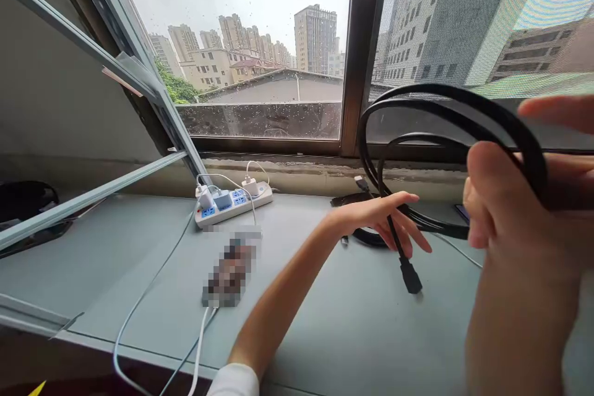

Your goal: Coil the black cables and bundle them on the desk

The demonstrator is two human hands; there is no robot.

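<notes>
My right hand (524, 198), large and close on the right, is closed around a coiled black cable (417, 102). Its loops arch up in front of the window and come back toward the palm. Lower and nearer the middle, my left hand (385, 216) has its fingers stretched out and spread. One strand of the cable runs down past those fingers, and I cannot tell if they touch it. From that strand a black connector (411, 275) hangs over the grey tabletop (362, 322). A second plug with a pale tip (361, 182) shows behind my left hand.
Toward the back stands a white power strip (234, 204) with several chargers plugged in. A blurred-out phone-like object (232, 269) lies left of my left arm, with cords running off the front edge. A metal frame (139, 62) slants across the left. Behind is a window (260, 74).
</notes>
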